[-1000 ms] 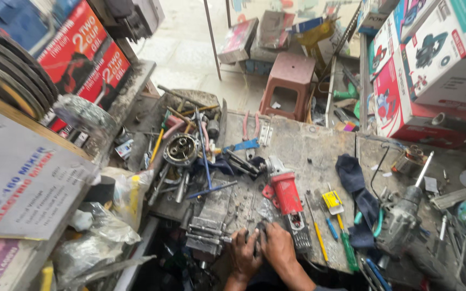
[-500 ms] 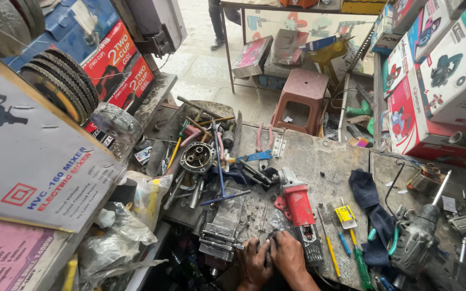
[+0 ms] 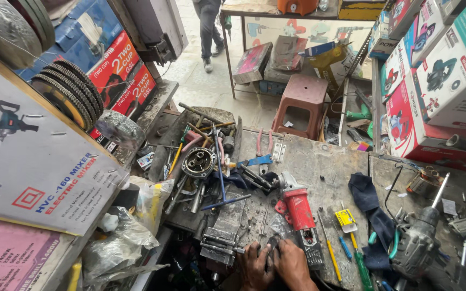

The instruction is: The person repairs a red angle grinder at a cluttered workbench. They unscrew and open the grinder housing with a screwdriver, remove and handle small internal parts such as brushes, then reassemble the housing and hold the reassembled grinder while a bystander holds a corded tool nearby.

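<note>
Both hands are seen low at six o'clock, pressed side by side with knuckles up and touching, the left hand [image 3: 255,265] curled with fingers bent inward, the right hand [image 3: 293,263] beside it at three o'clock, fingers folded forward toward twelve o'clock, wrists cut off.

— What colours lie near the hands?
— At one o'clock from them, a red angle grinder [image 3: 299,209] with a black grip. Farther right, a yellow tape measure [image 3: 345,220] and a dark blue cloth [image 3: 367,199].
— And higher up?
— At twelve o'clock, a reddish-brown plastic stool [image 3: 300,103]. At ten o'clock, a blue T-handle wrench [image 3: 221,183] over grey metal parts.
— The bench?
— The workbench [image 3: 324,161] is grey, stained and scuffed.
</note>
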